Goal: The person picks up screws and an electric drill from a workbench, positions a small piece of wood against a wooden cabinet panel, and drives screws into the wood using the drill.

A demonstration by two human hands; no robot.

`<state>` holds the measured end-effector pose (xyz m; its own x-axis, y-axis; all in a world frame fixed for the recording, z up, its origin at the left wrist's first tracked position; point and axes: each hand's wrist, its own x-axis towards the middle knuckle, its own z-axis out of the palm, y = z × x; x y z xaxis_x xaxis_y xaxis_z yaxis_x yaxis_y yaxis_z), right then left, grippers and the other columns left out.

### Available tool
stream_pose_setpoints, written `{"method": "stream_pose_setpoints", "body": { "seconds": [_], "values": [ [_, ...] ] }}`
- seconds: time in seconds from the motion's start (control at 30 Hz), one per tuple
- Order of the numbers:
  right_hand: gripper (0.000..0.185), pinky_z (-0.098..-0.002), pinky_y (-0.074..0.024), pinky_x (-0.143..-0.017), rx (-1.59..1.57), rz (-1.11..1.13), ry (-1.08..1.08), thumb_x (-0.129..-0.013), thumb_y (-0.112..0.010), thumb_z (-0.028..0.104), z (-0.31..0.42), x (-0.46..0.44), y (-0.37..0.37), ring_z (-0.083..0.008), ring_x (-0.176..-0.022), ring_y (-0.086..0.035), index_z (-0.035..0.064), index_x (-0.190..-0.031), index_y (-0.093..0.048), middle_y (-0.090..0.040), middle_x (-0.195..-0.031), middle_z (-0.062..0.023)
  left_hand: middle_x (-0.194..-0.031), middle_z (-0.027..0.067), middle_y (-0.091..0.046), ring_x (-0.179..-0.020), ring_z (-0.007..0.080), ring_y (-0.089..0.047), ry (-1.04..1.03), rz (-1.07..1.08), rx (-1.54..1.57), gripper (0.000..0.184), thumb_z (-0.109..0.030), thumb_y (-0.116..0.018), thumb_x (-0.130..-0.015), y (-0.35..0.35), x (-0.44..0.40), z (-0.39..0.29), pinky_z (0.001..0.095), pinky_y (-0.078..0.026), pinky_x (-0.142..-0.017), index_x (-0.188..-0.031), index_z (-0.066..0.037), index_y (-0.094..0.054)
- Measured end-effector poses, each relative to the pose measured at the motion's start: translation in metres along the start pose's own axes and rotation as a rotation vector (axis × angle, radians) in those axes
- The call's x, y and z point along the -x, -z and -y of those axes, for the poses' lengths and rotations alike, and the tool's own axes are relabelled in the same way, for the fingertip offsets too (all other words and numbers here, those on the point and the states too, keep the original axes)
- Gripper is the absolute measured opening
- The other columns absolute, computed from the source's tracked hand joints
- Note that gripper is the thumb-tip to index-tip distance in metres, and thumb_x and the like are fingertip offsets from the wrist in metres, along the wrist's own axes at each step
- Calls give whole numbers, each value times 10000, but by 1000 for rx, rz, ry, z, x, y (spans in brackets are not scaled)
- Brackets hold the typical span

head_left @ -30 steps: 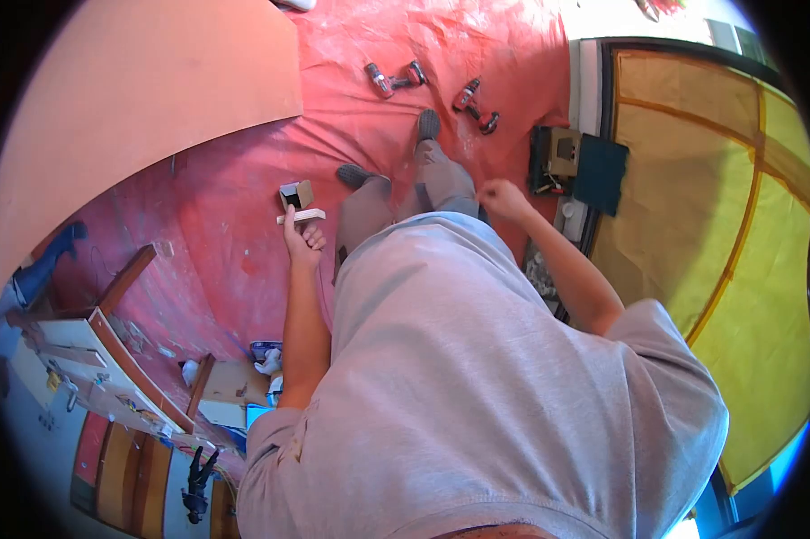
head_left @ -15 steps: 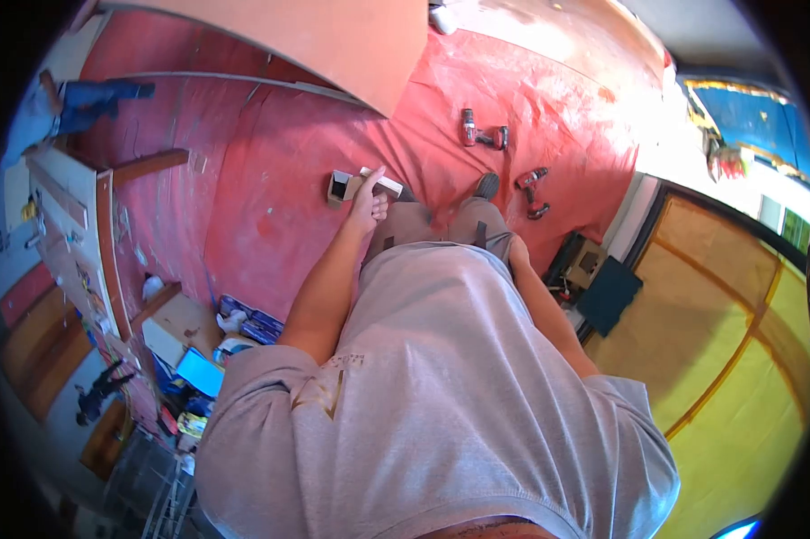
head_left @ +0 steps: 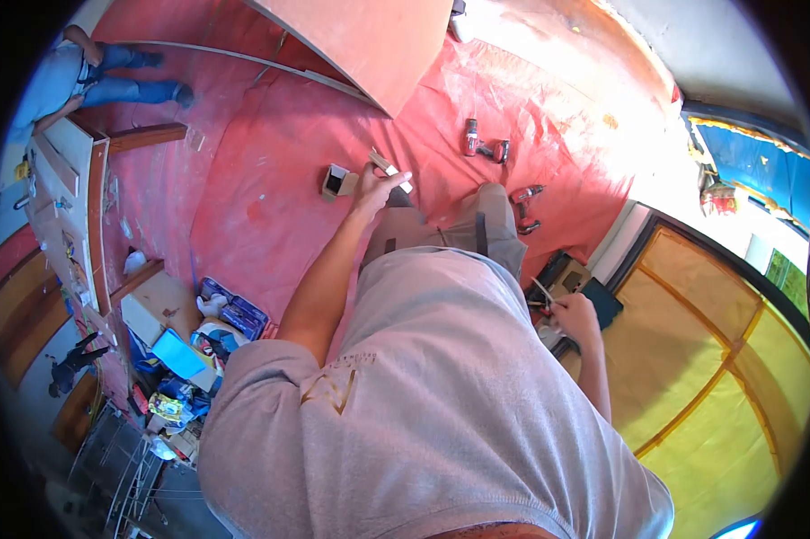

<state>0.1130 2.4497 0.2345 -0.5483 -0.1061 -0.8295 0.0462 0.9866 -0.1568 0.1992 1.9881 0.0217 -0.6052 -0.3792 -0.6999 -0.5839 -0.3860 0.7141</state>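
Note:
My left hand (head_left: pixel 375 189) is closed around a small, flat, pale-and-brown piece (head_left: pixel 390 169), in front of my left thigh. Whether that piece is wood or cardboard I cannot tell. Just left of this hand, a small open cardboard box (head_left: pixel 338 181) with a dark inside stands on the red floor sheet (head_left: pixel 270 198). Out to my right side, my right hand (head_left: pixel 577 318) is closed on a thin, pale, stick-like tool (head_left: pixel 542 291), its tip pointing forward. Below it is a dark open case (head_left: pixel 563 273) with tools.
Two red-and-black cordless drills (head_left: pixel 486 148) (head_left: pixel 525 208) lie ahead on the sheet. A large tan panel (head_left: pixel 369 54) slants in at the top. Another person (head_left: pixel 108 85) stands far left by a cluttered workbench (head_left: pixel 72 225). A yellow-covered panel (head_left: pixel 692 359) is at right.
My right hand has come up from beside my hip, out to the right, with the thin tool showing in it. My left hand has turned the flat piece and drawn slightly away from the box.

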Motion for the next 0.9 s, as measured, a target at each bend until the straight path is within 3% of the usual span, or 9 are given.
{"method": "stream_pose_setpoints", "body": {
  "seconds": [0.1, 0.2, 0.3, 0.37, 0.57, 0.7, 0.73, 0.77, 0.9],
  "values": [
    [302, -379, -544, -570, -115, -81, -23, -985, -556, 97, 24, -14, 66, -189, -616, -710, 49, -1206, -755, -712, -691, -123, -709, -57, -535, -501, 68, -452, -333, -189, -50, 558, -313, -903, -840, -20, -43, 44, 257, -337, -425, -1221, -64, -581],
    [374, -351, -532, -584, -281, -109, 227, -996, -571, 106, 62, -83, 96, -157, -618, -676, 62, -1347, -695, -716, -776, -119, -692, -71, -514, -486, 47, -427, -539, -271, -51, 522, -294, -893, -851, -39, -57, 51, 256, -301, -410, -1208, -74, -582],
    [428, -333, -557, -700, -326, -12, 678, -960, -690, 169, 95, -204, 67, -183, -792, -720, 67, -1376, -673, -751, -976, -131, -631, -87, -468, -448, 31, -386, -163, -94, 184, 403, -343, -839, -905, -68, -20, -10, 241, -266, -395, -1118, -88, -611],
    [523, -312, -583, -780, -39, -32, 880, -913, -790, 283, 157, -231, 55, -212, -862, -726, 46, -1362, -662, -699, -1283, -152, -640, -78, -471, -446, 28, -405, 127, 98, 293, 337, -360, -785, -950, -84, -24, -10, 239, -293, -406, -1011, -98, -582],
    [485, -447, -604, -771, 79, -115, 1171, -820, -776, 196, 186, -371, -41, -324, -995, -713, 96, -1281, -663, -667, -1125, -123, -577, -109, -389, -394, 6, -308, 203, 73, 691, 325, -422, -710, -1012, -144, -100, 36, 213, -219, -365, -899, -150, -572],
    [389, -443, -600, -716, -33, -250, 1139, -824, -765, 143, 175, -511, -119, -341, -855, -712, 131, -1208, -704, -662, -1018, -113, -594, -122, -367, -411, -12, -277, 174, -69, 505, 286, -402, -695, -1028, -150, -227, 112, 208, -182, -365, -1012, -141, -578],
    [360, -448, -597, -705, -66, -311, 1120, -832, -757, 125, 175, -557, -143, -349, -835, -707, 129, -1189, -709, -661, -1009, -116, -706, -74, -533, -508, 16, -428, 175, -55, 425, 327, -378, -716, -1018, -140, -272, 152, 213, -336, -441, -1144, -91, -625],
    [360, -448, -597, -705, -64, -309, 1115, -832, -757, 125, 176, -602, -169, -349, -835, -707, 129, -1189, -709, -661, -1009, -116, -706, -74, -533, -508, 16, -428, 180, -53, 426, 327, -378, -716, -1018, -136, -322, 192, 213, -336, -441, -1144, -91, -625],
    [195, -482, -595, -694, -129, -409, 1133, -855, -733, 154, 192, -781, -281, -379, -792, -699, 101, -1042, -719, -653, -949, -118, -1177, 96, -698, -1095, 173, -630, 16, -329, 185, 516, -319, -753, -983, -115, -478, 301, 317, -483, -965, -1391, -39, -607]
  ]
}}
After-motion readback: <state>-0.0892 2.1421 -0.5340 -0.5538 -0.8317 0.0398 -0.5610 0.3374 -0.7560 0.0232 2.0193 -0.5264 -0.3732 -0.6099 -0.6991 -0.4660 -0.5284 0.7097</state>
